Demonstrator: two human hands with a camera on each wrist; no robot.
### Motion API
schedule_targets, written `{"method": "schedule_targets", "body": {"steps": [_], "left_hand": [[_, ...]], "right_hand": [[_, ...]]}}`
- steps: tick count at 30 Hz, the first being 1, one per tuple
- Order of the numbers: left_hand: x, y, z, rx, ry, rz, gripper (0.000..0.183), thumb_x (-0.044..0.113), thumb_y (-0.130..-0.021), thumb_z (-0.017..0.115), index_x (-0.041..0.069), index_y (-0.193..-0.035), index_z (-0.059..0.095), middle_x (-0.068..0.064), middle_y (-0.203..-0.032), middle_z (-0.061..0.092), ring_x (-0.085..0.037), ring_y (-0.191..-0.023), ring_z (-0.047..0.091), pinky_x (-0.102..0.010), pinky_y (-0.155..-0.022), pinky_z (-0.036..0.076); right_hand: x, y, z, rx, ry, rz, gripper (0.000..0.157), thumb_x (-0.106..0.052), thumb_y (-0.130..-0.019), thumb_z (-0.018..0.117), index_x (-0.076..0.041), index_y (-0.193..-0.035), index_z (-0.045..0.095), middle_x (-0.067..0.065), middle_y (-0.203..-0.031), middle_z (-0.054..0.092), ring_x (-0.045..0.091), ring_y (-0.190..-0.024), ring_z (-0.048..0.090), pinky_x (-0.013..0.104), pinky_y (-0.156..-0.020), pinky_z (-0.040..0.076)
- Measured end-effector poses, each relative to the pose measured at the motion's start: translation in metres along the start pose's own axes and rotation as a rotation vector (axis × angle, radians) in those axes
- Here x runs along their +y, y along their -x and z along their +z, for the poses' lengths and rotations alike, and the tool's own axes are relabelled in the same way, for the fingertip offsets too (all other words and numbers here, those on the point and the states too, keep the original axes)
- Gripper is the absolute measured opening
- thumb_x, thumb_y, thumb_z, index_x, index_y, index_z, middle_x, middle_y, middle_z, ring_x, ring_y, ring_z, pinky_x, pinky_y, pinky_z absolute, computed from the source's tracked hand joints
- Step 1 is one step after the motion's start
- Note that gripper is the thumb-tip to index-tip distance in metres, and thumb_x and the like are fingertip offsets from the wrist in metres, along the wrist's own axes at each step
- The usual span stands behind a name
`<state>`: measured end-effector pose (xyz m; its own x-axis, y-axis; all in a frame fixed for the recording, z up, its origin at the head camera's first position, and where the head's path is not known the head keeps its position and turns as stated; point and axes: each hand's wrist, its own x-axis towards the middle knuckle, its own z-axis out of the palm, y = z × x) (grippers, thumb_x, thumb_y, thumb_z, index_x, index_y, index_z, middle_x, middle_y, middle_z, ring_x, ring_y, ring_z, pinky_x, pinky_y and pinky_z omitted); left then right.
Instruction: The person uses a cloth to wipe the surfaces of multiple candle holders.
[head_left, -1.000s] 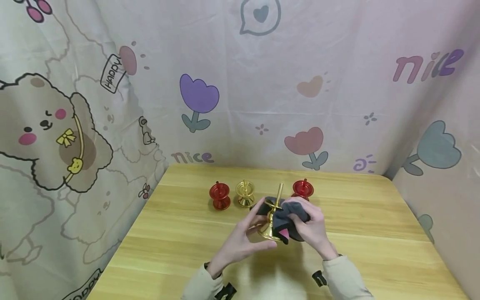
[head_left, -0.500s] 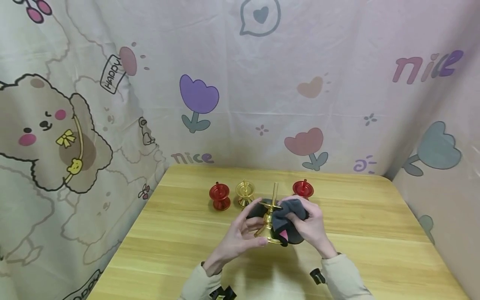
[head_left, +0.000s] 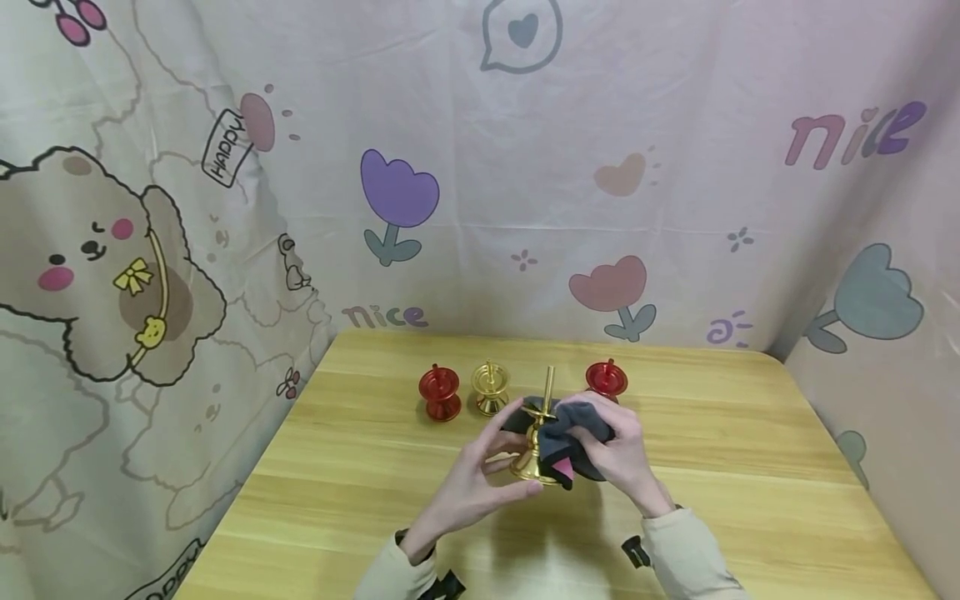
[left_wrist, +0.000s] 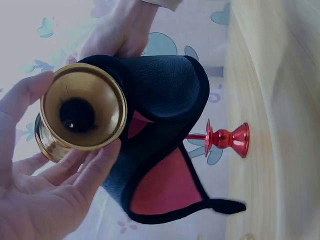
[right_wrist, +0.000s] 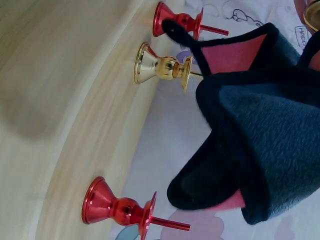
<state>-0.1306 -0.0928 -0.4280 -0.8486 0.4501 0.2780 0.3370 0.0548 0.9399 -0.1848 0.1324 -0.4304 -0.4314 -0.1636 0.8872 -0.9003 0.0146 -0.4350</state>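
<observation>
Nearest are two pale sleeves [head_left: 686, 550], with black straps [head_left: 636, 552] near the cuffs. The left hand [head_left: 480, 481] curls its thumb and fingers around the flared base of a tall gold stand [head_left: 527, 465], which is raised off the table and leans slightly. The left wrist view looks into the hollow of that base: a smooth gold bowl with a dark round middle and a small glint in it. At the stand's other end, a tube rises from the centre of a shallow dish.

The right hand [head_left: 618, 446] pinches a dark grey cloth [head_left: 573, 427] against the stand's right side, and part of the cloth shows behind the stem too. It has black edging, a pink inner face and a loop at one corner.

A shadow falls below the hands on the table [head_left: 330, 492], which is pale yellow wood with lengthwise grain. Farther back, three smaller stands are upright on it: a red stand [head_left: 441, 396] at the left, a gold one [head_left: 491, 386] just beside it, and another red one [head_left: 606, 377] well apart to the right, partly hidden by the right hand in the head view. Each dish holds a short upright tube.

Beyond the table's back edge hangs printed fabric [head_left: 487, 150] with tulips, hearts and "nice" lettering; a cartoon bear [head_left: 97, 275] fills the left side.
</observation>
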Motion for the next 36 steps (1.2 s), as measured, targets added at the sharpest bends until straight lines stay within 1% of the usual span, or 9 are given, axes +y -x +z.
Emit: {"method": "schedule_targets", "body": {"steps": [5,10,13,16,19,23,27,31,36], "left_hand": [[0.0,-0.003,-0.001,-0.032,0.118,-0.02,0.091,0.008,-0.087,0.077,0.03,-0.159,0.026,-0.02,-0.128,0.065,-0.013,-0.119,0.062,-0.038,-0.104,0.054],[0.005,-0.006,0.005,0.009,0.037,-0.069,0.092,0.019,-0.086,0.081,0.04,-0.156,0.026,-0.009,-0.129,0.068,-0.016,-0.12,0.064,-0.045,-0.105,0.054],[0.005,-0.007,0.006,0.04,0.029,-0.067,0.091,0.019,-0.084,0.082,0.037,-0.156,0.029,-0.009,-0.127,0.069,-0.016,-0.118,0.065,-0.045,-0.103,0.055],[-0.001,-0.007,0.004,0.025,0.126,-0.037,0.089,0.016,-0.085,0.081,0.03,-0.157,0.03,-0.018,-0.126,0.068,-0.013,-0.115,0.065,-0.038,-0.1,0.057],[-0.008,-0.008,0.0,-0.039,0.284,-0.01,0.089,0.012,-0.087,0.078,0.024,-0.159,0.026,-0.033,-0.128,0.061,-0.011,-0.116,0.065,-0.032,-0.097,0.057],[-0.016,-0.008,-0.004,-0.121,0.401,-0.027,0.09,0.011,-0.092,0.072,0.022,-0.162,0.016,-0.039,-0.138,0.052,-0.02,-0.126,0.061,-0.034,-0.098,0.057],[-0.014,-0.008,-0.003,-0.113,0.256,-0.037,0.093,0.015,-0.093,0.072,0.031,-0.163,0.013,-0.029,-0.144,0.053,-0.033,-0.133,0.056,-0.038,-0.105,0.053],[-0.009,-0.007,0.001,-0.052,0.037,0.033,0.1,0.015,-0.087,0.079,0.031,-0.162,0.016,-0.019,-0.138,0.06,-0.03,-0.129,0.059,-0.036,-0.109,0.051],[-0.009,-0.004,0.002,-0.036,0.052,0.17,0.099,0.001,-0.084,0.078,0.019,-0.162,0.019,-0.025,-0.131,0.061,-0.016,-0.124,0.06,-0.032,-0.107,0.053]], "right_hand": [[0.0,-0.001,-0.001,0.033,0.003,0.018,0.047,0.03,-0.062,0.066,0.006,-0.102,0.071,0.008,-0.099,0.075,0.007,-0.098,0.07,0.017,-0.092,0.054],[-0.001,-0.002,-0.001,0.055,0.034,0.016,0.047,0.03,-0.062,0.067,0.004,-0.101,0.072,0.008,-0.098,0.075,0.008,-0.097,0.07,0.016,-0.092,0.054],[-0.001,-0.001,0.0,0.049,0.025,0.018,0.049,0.03,-0.061,0.067,0.003,-0.101,0.073,0.01,-0.097,0.075,0.01,-0.097,0.071,0.017,-0.092,0.054],[-0.001,0.0,0.0,0.045,-0.005,0.044,0.047,0.03,-0.062,0.066,0.003,-0.101,0.072,0.008,-0.098,0.075,0.009,-0.096,0.071,0.017,-0.091,0.054],[-0.002,0.001,0.001,0.054,-0.037,0.089,0.046,0.03,-0.064,0.066,0.003,-0.1,0.072,0.004,-0.098,0.075,0.008,-0.096,0.071,0.017,-0.089,0.054],[-0.002,0.003,0.001,0.068,-0.042,0.116,0.047,0.031,-0.064,0.065,0.002,-0.101,0.072,0.007,-0.096,0.075,0.007,-0.095,0.071,0.016,-0.088,0.053],[-0.001,0.002,-0.001,0.081,-0.007,0.038,0.046,0.032,-0.062,0.064,0.004,-0.097,0.072,0.014,-0.092,0.073,0.01,-0.095,0.07,0.018,-0.091,0.054],[-0.002,-0.004,-0.001,0.054,-0.029,-0.12,0.031,0.027,-0.069,0.063,0.009,-0.094,0.07,0.019,-0.089,0.071,0.019,-0.093,0.069,0.023,-0.094,0.055],[-0.011,-0.016,0.001,-0.012,-0.082,-0.243,0.007,0.009,-0.088,0.067,0.012,-0.094,0.068,0.022,-0.089,0.069,0.027,-0.091,0.067,0.028,-0.097,0.055]]}}
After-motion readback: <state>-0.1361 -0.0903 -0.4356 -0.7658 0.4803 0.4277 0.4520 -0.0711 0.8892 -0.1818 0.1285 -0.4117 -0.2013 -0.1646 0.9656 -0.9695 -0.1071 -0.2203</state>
